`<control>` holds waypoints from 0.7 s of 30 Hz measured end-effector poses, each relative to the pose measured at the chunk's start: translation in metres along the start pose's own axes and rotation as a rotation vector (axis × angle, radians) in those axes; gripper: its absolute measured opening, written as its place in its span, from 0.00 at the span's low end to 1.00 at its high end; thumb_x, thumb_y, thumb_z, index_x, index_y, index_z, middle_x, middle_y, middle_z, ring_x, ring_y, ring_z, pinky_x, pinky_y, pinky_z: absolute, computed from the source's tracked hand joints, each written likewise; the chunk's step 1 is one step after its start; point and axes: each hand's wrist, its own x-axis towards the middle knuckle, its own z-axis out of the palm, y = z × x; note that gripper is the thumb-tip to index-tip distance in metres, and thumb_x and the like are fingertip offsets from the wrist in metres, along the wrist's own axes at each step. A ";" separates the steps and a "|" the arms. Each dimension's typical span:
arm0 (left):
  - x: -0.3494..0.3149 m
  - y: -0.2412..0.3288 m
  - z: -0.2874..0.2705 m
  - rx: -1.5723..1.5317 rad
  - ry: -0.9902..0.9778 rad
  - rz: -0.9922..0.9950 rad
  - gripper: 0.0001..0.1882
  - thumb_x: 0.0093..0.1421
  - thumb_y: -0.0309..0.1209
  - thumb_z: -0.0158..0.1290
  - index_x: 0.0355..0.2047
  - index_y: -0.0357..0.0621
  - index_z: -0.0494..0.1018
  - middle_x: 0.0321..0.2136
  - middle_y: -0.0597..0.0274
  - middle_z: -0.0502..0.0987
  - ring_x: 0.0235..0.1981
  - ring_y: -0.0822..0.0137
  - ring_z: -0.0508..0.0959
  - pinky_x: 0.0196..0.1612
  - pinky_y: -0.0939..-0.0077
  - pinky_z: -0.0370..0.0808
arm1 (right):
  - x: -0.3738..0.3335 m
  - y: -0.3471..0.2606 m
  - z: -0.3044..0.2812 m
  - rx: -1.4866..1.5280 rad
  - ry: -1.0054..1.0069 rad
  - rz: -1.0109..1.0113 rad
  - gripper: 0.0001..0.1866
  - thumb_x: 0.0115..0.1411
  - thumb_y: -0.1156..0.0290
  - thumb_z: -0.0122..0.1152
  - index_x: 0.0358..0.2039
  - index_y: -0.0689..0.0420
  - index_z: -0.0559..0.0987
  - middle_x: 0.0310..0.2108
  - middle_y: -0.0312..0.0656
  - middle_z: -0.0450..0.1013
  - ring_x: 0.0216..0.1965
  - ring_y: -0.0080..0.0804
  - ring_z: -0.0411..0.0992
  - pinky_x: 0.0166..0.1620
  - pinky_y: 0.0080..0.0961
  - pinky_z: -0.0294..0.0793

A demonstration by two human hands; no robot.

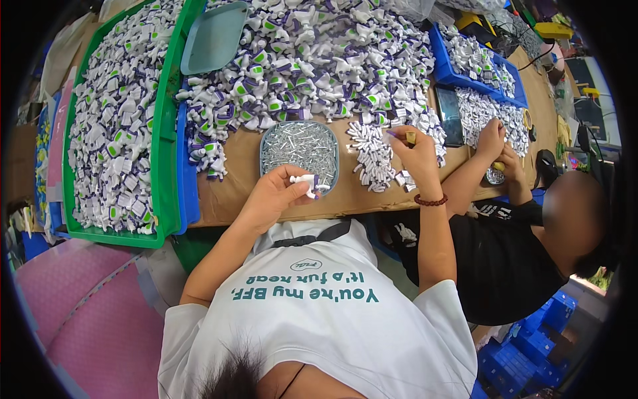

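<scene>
My left hand [268, 198] is closed on a small white toy figure part [307, 184] with purple trim, held over the near right side of a grey-blue tray. Thin silvery metal pins [296, 149] fill that tray [337, 157]. Raised above a heap of small white plastic pieces [372, 154], my right hand [420, 159] has its fingers drawn together. Something small and purplish shows at its fingertips, and a brass-coloured bit [411, 137] sticks out between the fingers; what these are I cannot make out.
White, purple and green toy parts [319, 66] pile up at the back. A green crate [159, 166] of them stands left, a pale tray [214, 36] beside it. Right are a phone [449, 116], a blue bin [458, 78] and a co-worker's hands [492, 141] close to my right arm.
</scene>
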 end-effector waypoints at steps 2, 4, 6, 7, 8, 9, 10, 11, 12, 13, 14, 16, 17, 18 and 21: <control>-0.001 0.004 0.002 -0.026 -0.003 0.002 0.09 0.61 0.24 0.49 0.42 0.38 0.68 0.38 0.58 0.73 0.39 0.66 0.77 0.43 0.76 0.77 | -0.011 -0.017 0.012 0.264 -0.087 0.010 0.06 0.54 0.76 0.60 0.32 0.62 0.79 0.24 0.32 0.73 0.25 0.15 0.67 0.29 0.14 0.66; -0.001 0.004 0.001 -0.087 0.012 -0.020 0.10 0.62 0.25 0.49 0.43 0.38 0.66 0.39 0.56 0.73 0.40 0.63 0.78 0.41 0.78 0.77 | -0.017 -0.017 0.033 0.416 -0.177 -0.033 0.06 0.54 0.78 0.59 0.34 0.61 0.78 0.26 0.30 0.72 0.27 0.13 0.66 0.29 0.11 0.64; 0.000 0.006 0.001 -0.146 0.011 -0.035 0.10 0.62 0.26 0.49 0.43 0.39 0.65 0.40 0.55 0.73 0.41 0.62 0.78 0.40 0.79 0.78 | -0.024 -0.019 0.050 0.598 -0.267 0.013 0.08 0.54 0.78 0.59 0.36 0.61 0.77 0.28 0.30 0.72 0.28 0.12 0.66 0.30 0.11 0.64; -0.001 0.008 0.001 -0.175 0.004 -0.040 0.11 0.62 0.27 0.49 0.43 0.39 0.65 0.40 0.55 0.73 0.41 0.62 0.78 0.40 0.80 0.78 | -0.028 -0.021 0.057 0.635 -0.311 0.015 0.09 0.54 0.78 0.59 0.37 0.61 0.77 0.28 0.30 0.71 0.29 0.13 0.66 0.30 0.11 0.64; -0.001 0.009 0.001 -0.203 -0.004 -0.045 0.11 0.62 0.27 0.49 0.44 0.39 0.65 0.40 0.55 0.73 0.41 0.61 0.78 0.40 0.80 0.78 | -0.031 -0.022 0.063 0.671 -0.354 0.017 0.09 0.54 0.78 0.60 0.38 0.61 0.77 0.29 0.30 0.71 0.29 0.13 0.66 0.30 0.11 0.64; -0.001 0.009 0.001 -0.220 -0.006 -0.041 0.11 0.62 0.27 0.49 0.43 0.38 0.65 0.40 0.55 0.73 0.41 0.61 0.78 0.40 0.80 0.78 | -0.034 -0.024 0.068 0.708 -0.396 0.019 0.10 0.54 0.78 0.60 0.39 0.61 0.77 0.30 0.30 0.71 0.29 0.13 0.66 0.31 0.11 0.65; -0.002 0.009 0.000 -0.236 -0.009 -0.036 0.11 0.62 0.27 0.49 0.43 0.38 0.65 0.40 0.56 0.73 0.41 0.61 0.78 0.40 0.81 0.78 | -0.037 -0.027 0.074 0.697 -0.385 0.012 0.10 0.54 0.78 0.60 0.39 0.61 0.77 0.30 0.30 0.71 0.29 0.13 0.66 0.31 0.11 0.65; -0.003 0.009 0.000 -0.255 -0.015 -0.032 0.11 0.62 0.27 0.49 0.43 0.38 0.65 0.39 0.56 0.73 0.41 0.61 0.78 0.39 0.81 0.78 | -0.040 -0.033 0.077 0.683 -0.373 0.005 0.11 0.54 0.78 0.60 0.39 0.61 0.77 0.30 0.30 0.71 0.29 0.13 0.66 0.31 0.12 0.65; -0.003 0.008 -0.001 -0.263 -0.011 -0.028 0.10 0.62 0.27 0.49 0.43 0.38 0.66 0.39 0.56 0.73 0.41 0.61 0.78 0.39 0.81 0.79 | -0.041 -0.035 0.079 0.669 -0.361 -0.001 0.11 0.54 0.78 0.60 0.40 0.61 0.77 0.29 0.30 0.71 0.29 0.13 0.66 0.31 0.12 0.65; -0.003 0.007 -0.002 -0.271 -0.007 -0.025 0.10 0.62 0.27 0.49 0.43 0.38 0.66 0.39 0.56 0.73 0.41 0.61 0.78 0.39 0.81 0.79 | -0.042 -0.033 0.081 0.636 -0.352 -0.001 0.12 0.54 0.78 0.60 0.40 0.61 0.77 0.29 0.31 0.72 0.29 0.14 0.67 0.33 0.12 0.66; -0.003 0.007 -0.002 -0.279 -0.006 -0.022 0.10 0.62 0.27 0.49 0.43 0.38 0.66 0.39 0.56 0.73 0.41 0.61 0.78 0.40 0.81 0.79 | -0.043 -0.034 0.082 0.619 -0.353 -0.017 0.12 0.54 0.78 0.61 0.40 0.61 0.77 0.29 0.31 0.72 0.30 0.14 0.67 0.33 0.12 0.67; -0.003 0.008 -0.001 -0.281 -0.006 -0.019 0.10 0.62 0.27 0.49 0.43 0.38 0.66 0.39 0.56 0.73 0.41 0.61 0.78 0.40 0.81 0.79 | -0.045 -0.034 0.084 0.586 -0.354 -0.047 0.12 0.53 0.78 0.61 0.40 0.61 0.77 0.29 0.32 0.72 0.30 0.14 0.68 0.34 0.12 0.67; -0.002 0.008 0.000 -0.282 -0.007 -0.018 0.10 0.62 0.27 0.49 0.43 0.38 0.66 0.39 0.56 0.73 0.41 0.61 0.78 0.40 0.81 0.79 | -0.046 -0.034 0.084 0.593 -0.354 -0.054 0.12 0.53 0.78 0.62 0.40 0.61 0.77 0.29 0.32 0.73 0.30 0.15 0.68 0.34 0.12 0.68; -0.002 0.008 0.000 -0.282 -0.006 -0.015 0.10 0.62 0.27 0.49 0.43 0.38 0.66 0.39 0.56 0.73 0.40 0.61 0.78 0.40 0.81 0.79 | -0.047 -0.034 0.083 0.600 -0.355 -0.061 0.12 0.53 0.78 0.62 0.40 0.61 0.77 0.29 0.32 0.73 0.30 0.15 0.68 0.34 0.12 0.68; -0.002 0.007 0.000 -0.286 0.004 -0.004 0.10 0.62 0.26 0.48 0.43 0.38 0.66 0.39 0.55 0.74 0.40 0.61 0.78 0.40 0.81 0.79 | -0.050 -0.035 0.082 0.629 -0.358 -0.058 0.12 0.53 0.77 0.62 0.39 0.61 0.77 0.30 0.33 0.73 0.31 0.15 0.69 0.35 0.12 0.68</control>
